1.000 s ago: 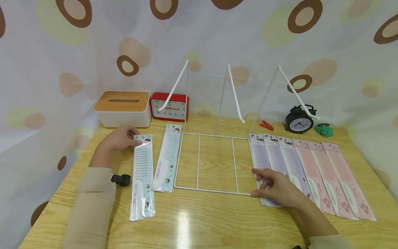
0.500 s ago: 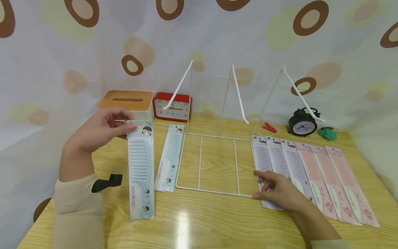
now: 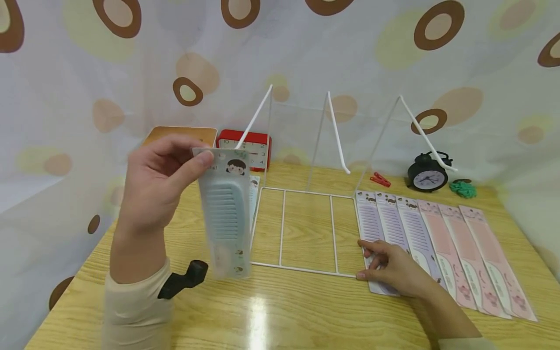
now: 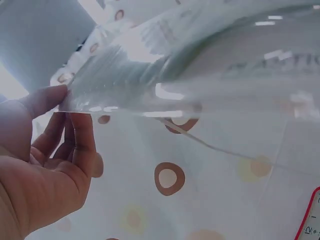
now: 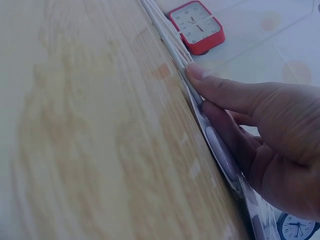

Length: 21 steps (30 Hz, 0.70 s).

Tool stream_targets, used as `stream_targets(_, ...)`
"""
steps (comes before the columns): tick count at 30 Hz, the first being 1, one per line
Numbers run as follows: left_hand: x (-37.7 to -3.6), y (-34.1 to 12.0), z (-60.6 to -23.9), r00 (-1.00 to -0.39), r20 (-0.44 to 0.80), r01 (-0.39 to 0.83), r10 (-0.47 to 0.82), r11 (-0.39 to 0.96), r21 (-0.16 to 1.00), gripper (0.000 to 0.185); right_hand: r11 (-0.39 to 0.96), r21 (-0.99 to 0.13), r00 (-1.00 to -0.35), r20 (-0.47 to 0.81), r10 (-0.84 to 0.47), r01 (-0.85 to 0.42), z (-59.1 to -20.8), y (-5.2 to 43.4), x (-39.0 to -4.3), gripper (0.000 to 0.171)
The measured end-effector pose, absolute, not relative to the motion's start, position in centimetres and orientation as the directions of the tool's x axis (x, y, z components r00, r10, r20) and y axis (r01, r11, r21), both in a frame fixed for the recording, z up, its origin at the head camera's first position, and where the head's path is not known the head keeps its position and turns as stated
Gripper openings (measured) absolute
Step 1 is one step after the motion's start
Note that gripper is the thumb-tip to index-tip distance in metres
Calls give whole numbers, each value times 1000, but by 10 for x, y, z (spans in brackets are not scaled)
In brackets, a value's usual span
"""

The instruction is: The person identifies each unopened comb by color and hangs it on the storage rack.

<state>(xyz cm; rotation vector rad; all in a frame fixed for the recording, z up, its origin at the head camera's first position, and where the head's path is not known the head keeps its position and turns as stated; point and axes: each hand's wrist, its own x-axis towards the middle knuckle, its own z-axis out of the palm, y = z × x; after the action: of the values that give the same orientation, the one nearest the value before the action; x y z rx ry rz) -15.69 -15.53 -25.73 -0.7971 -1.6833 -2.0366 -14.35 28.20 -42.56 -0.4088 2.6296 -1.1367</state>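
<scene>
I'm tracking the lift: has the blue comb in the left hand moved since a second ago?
Yes. The blue comb, pinched by the left hand, has risen off the table and shifted right, toward the white wire rack.

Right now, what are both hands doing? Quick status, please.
Left hand pinches blue comb pack by its top, lifted off the table. Right hand rests on purple comb pack beside white wire rack. Nothing blocking.

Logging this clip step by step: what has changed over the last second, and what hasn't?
The left hand took the blue packaged comb by its top end, lifted it off the table and carried it up and rightward toward the white wire rack; it now hangs upright. The right hand stayed resting on the nearest purple comb; everything else is unmoved.
</scene>
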Motion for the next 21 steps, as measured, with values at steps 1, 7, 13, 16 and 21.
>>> stream_targets(1, -158, -152, -256, -773, 632, 611, 47, -211, 763, 24, 658, -736, -930, -114, -348, -156, -426, 282, -144, 81)
stream_targets(7, -161, -143, -254, -807, 591, 576, 16, -205, 792, 21, 666, -728, -930, -113, -350, -162, -430, 280, -144, 82)
stream_targets(13, -161, -148, -254, -794, 608, 600, 10, -155, 785, 20, 675, -716, -928, -104, -357, -179, -426, 282, -144, 82)
stream_targets(16, -164, -150, -255, -788, 616, 604, 25, -167, 779, 21, 674, -717, -928, -102, -357, -180, -426, 282, -145, 82)
stream_targets(21, -168, -149, -255, -790, 611, 589, 57, -208, 781, 24, 667, -725, -927, -109, -358, -172, -425, 283, -145, 83)
